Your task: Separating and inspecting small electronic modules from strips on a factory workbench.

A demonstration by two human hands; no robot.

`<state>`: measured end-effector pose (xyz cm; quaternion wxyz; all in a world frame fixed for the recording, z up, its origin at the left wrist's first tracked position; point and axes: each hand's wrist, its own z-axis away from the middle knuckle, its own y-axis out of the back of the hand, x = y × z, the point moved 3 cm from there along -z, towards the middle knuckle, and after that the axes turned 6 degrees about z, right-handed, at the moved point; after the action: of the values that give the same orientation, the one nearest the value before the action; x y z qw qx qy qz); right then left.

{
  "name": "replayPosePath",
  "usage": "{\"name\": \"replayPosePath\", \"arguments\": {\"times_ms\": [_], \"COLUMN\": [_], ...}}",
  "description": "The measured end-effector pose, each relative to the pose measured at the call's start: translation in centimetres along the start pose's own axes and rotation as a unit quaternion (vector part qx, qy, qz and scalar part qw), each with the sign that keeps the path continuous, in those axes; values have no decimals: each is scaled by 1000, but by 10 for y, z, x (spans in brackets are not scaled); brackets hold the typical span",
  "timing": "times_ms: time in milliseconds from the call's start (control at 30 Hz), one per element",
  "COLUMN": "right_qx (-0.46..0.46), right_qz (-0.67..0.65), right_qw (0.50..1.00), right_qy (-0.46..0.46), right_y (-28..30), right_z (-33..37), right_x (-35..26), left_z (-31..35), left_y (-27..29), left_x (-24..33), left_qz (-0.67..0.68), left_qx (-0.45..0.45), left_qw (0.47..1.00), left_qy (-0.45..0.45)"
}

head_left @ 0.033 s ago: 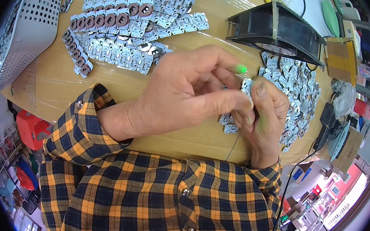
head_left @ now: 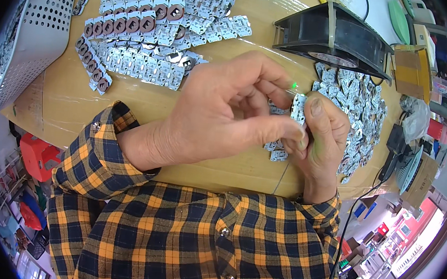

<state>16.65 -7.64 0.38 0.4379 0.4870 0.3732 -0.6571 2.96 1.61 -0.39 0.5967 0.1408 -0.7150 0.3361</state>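
My right hand (head_left: pixel 324 135) grips a small white circuit board (head_left: pixel 298 109) upright between its thumb and curled fingers. From the left, my left hand (head_left: pixel 226 108) bends around the same board. Its thumb is at the board's lower end and its index fingertip by the top, where a tiny green light (head_left: pixel 294 85) glows. Thin pale lines run between that fingertip and the board. Behind my hands, a few loose boards (head_left: pixel 278 155) lie on the tabletop. A heap of small boards (head_left: pixel 361 111) spreads to the right of my right hand.
Rows of joined board strips (head_left: pixel 144 69), several with round brown parts, cover the far left of the brown table (head_left: pixel 210 167). A perforated grey basket (head_left: pixel 44 33) stands at the left edge. A black fan (head_left: pixel 323 34) sits at the back, a cardboard box (head_left: pixel 411 71) beside it.
The green glow on my left index fingertip has shrunk to a small spot. My left thumb has shifted slightly down, so more of the board shows.
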Motion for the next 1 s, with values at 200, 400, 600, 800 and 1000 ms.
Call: {"name": "replayPosePath", "arguments": {"times_ms": [200,400,600,800,1000], "right_qx": [-18,80,236,230,235], "right_qz": [-7,229,57,30,54], "right_qw": [1000,966,964,952,940], "right_qy": [-12,91,112,200,240], "right_y": [-1,13,56,60,60], "right_z": [-1,-1,13,67,100], "right_x": [2,-8,-34,-37,-8], "left_z": [0,1,5,6,-24], "left_y": [2,-1,-17,-38,-100], "left_x": [10,-1,10,-14,-42], "left_qz": [-201,-261,-473,-544,-527], "left_qx": [-14,-41,-134,-239,-270], "left_qw": [958,941,857,796,788], "left_qy": [-202,-210,-153,-112,-166]}}
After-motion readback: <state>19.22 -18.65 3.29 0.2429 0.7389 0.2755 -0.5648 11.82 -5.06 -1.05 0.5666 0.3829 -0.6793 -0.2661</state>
